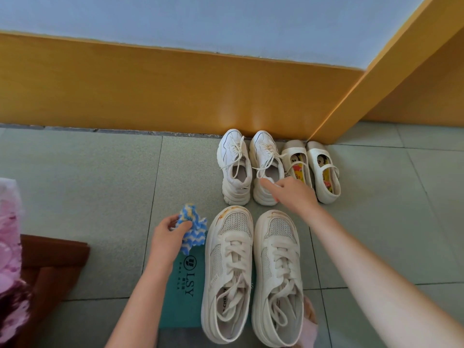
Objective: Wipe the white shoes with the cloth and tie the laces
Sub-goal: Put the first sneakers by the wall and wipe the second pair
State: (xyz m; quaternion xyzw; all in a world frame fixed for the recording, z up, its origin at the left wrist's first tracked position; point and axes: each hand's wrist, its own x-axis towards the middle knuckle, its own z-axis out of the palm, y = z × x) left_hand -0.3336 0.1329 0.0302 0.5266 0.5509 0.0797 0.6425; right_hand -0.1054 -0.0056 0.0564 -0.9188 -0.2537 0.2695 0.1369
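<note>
**Reaching for the far sneaker**

My left hand (170,234) clutches the crumpled blue-and-white striped cloth (194,228), lower centre. My right hand (292,193) touches the heel of a white laced sneaker (266,159) mid-frame. Its fingers are hidden underneath, so I cannot tell its grip.

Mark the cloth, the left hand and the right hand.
cloth (197,232): head view, on its exposed blue-and-white folds.
left hand (167,234): head view, on the back of the hand gripping the cloth.
right hand (295,194): head view, on the back of the hand.
</note>
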